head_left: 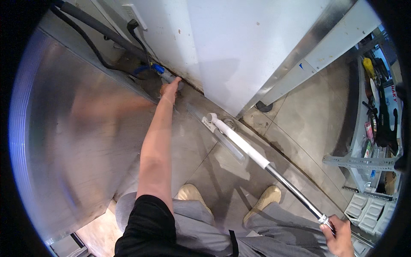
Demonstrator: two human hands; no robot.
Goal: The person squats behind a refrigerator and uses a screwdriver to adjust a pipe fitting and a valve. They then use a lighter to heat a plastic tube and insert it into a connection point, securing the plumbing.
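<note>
My left hand (pixel 170 88) reaches far forward into the corner between the steel cabinet side and the white wall. Its fingers close round a grey tube-like piece (pixel 167 77) with a blue fitting (pixel 158 68) at its far end; part of the grip is hidden. At the lower right, my right hand (pixel 340 237) is wrapped round the metal pole of a floor squeegee (pixel 245 144). The pole slants up to the left, and its white sleeve leads to a long, pale blade head (pixel 227 143) low over the grey tiles.
A brushed steel cabinet side (pixel 85 141) fills the left. Dark hoses and cables (pixel 87 45) run down beside it, near a wall socket (pixel 134 16). Ahead stands a white panel (pixel 239 47) above a round floor drain (pixel 230 124). On the right is a metal shelf (pixel 364 162) with tools.
</note>
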